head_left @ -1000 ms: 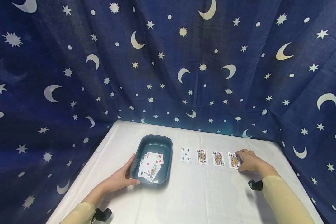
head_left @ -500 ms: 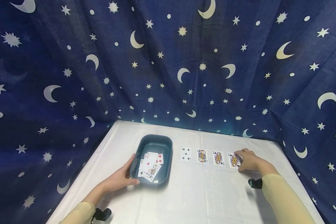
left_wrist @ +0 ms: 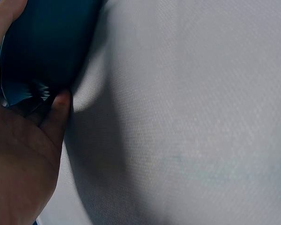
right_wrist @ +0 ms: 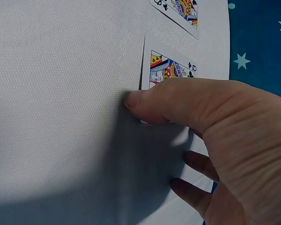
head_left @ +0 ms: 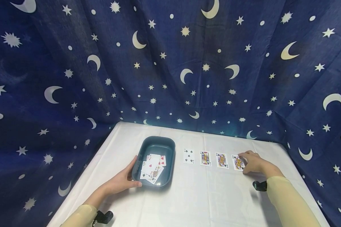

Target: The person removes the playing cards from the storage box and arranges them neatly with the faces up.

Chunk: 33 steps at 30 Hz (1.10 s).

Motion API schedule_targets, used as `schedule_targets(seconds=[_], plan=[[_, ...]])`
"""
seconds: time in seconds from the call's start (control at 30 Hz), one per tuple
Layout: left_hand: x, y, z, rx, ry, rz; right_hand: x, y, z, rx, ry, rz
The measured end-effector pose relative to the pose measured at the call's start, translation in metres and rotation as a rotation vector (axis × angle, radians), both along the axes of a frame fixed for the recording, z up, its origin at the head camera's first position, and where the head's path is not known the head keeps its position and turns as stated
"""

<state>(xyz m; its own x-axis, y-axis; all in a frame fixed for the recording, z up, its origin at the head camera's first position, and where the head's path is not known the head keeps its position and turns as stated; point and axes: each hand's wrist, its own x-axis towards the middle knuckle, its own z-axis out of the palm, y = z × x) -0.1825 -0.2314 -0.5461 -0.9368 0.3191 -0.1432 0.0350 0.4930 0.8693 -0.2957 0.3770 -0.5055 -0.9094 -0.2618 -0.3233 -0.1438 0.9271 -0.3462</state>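
Note:
My left hand [head_left: 119,182] holds the left side of a dark teal tray [head_left: 170,168], its thumb at the near left corner. Several playing cards lie loosely heaped inside the tray, a red ace [head_left: 151,165] on top. In the left wrist view the hand [left_wrist: 23,154] lies against the tray's dark wall [left_wrist: 51,37]. Far to the right, my right hand [head_left: 255,164] holds a queen of clubs playing card [head_left: 237,162] by its edges, thumb at the near edge. Seen from the right wrist, the thumb [right_wrist: 154,105] covers the lower part of that card [right_wrist: 166,68].
Left of the held card, three more face-up cards form a row: a queen [head_left: 222,160], a jack [head_left: 205,158] and a spade number card [head_left: 188,156]. A white cloth [head_left: 193,198] covers the table. Behind it hangs a blue curtain [head_left: 170,78] with moons and stars.
The rightmost card has shifted slightly left and back right under my right hand. My left hand and the tray have stayed in place.

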Motion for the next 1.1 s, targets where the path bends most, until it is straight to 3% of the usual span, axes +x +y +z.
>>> schedule_targets(seconds=[1.1], plan=[[-0.0007,-0.0027,-0.0017,0.009,0.009,-0.019,0.0001,-0.0001,-0.0021,-0.010,0.003,-0.009]])
